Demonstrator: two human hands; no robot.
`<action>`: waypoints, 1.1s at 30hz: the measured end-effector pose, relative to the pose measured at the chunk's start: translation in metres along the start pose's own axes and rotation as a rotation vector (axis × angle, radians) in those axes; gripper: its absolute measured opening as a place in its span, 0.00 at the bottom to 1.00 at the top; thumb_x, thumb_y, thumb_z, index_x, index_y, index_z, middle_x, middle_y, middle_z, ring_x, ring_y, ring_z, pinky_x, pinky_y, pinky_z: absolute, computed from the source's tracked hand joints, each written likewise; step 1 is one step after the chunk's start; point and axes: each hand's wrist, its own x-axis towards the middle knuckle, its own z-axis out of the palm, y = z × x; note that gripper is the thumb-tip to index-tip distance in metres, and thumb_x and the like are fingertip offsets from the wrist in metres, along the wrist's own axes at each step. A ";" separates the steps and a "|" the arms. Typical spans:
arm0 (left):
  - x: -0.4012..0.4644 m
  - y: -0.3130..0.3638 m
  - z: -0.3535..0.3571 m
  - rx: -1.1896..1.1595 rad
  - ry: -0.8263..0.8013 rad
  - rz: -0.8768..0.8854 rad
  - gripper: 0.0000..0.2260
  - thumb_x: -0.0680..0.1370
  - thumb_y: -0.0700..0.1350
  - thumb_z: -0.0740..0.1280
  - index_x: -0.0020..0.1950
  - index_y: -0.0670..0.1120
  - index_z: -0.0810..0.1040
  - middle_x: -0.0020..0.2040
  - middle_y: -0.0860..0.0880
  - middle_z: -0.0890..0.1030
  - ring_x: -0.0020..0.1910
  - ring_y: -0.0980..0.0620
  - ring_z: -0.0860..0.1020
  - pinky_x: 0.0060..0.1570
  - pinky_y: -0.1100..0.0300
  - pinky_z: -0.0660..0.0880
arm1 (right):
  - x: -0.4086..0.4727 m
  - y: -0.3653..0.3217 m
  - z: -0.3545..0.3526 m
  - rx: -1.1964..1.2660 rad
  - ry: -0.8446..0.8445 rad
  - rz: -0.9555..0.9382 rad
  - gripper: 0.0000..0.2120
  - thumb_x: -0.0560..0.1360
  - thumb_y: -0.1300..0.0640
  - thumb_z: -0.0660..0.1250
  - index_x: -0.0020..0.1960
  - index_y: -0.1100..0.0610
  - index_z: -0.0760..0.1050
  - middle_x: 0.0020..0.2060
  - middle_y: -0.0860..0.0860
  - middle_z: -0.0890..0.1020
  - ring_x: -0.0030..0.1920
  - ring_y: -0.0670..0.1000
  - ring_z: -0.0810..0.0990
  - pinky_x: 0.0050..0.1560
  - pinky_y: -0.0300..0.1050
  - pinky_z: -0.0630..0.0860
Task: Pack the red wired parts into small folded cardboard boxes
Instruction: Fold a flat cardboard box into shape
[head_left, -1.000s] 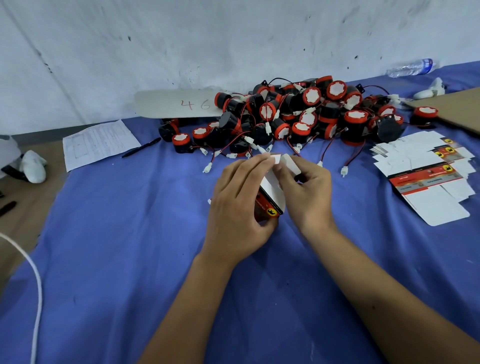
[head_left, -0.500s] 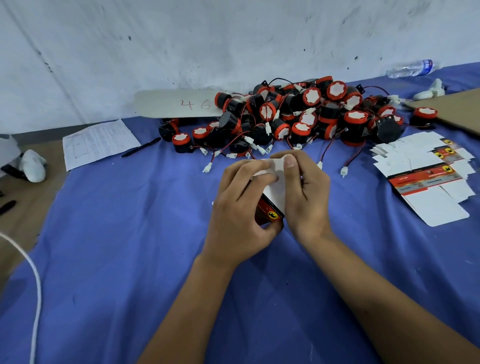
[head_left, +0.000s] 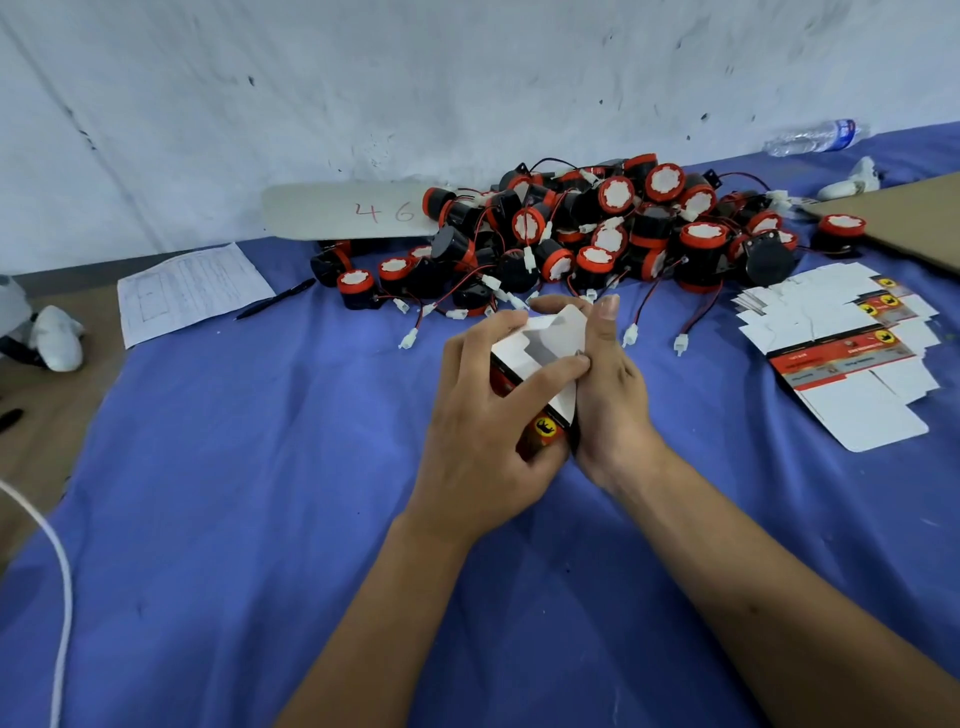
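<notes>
Centre frame: left hand (head_left: 483, 415) & right hand (head_left: 608, 384), fingers clamped on box (head_left: 545, 358); shd tuck white flap squarely, w/o creasing.

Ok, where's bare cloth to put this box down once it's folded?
Bare blue cloth lies left of the left hand, below the paper sheet and pen. More lies right of the right hand, below the flat cartons. Behind the box, the pile of red parts and its wires crowd it.

Half-folded box (head_left: 545, 353); heaped red parts (head_left: 597, 234)
</notes>
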 end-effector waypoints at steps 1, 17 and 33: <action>0.000 0.000 0.000 0.006 0.013 0.018 0.22 0.73 0.46 0.72 0.67 0.53 0.80 0.74 0.47 0.69 0.69 0.44 0.70 0.69 0.58 0.66 | 0.000 0.000 0.000 0.000 -0.021 0.014 0.29 0.81 0.33 0.52 0.59 0.53 0.80 0.49 0.56 0.85 0.51 0.55 0.85 0.55 0.54 0.82; -0.003 -0.014 -0.004 0.051 0.070 -0.005 0.09 0.77 0.46 0.73 0.54 0.43 0.83 0.62 0.46 0.80 0.64 0.40 0.73 0.64 0.50 0.71 | 0.003 -0.006 -0.008 0.107 -0.421 0.258 0.21 0.84 0.55 0.54 0.75 0.56 0.69 0.65 0.57 0.78 0.66 0.57 0.76 0.70 0.54 0.71; -0.008 -0.028 -0.010 -0.054 0.007 -0.298 0.35 0.70 0.50 0.81 0.73 0.47 0.72 0.68 0.54 0.76 0.66 0.53 0.75 0.64 0.74 0.65 | 0.010 0.009 -0.011 -0.191 -0.271 0.020 0.30 0.66 0.65 0.72 0.68 0.53 0.76 0.61 0.56 0.82 0.63 0.56 0.79 0.59 0.52 0.79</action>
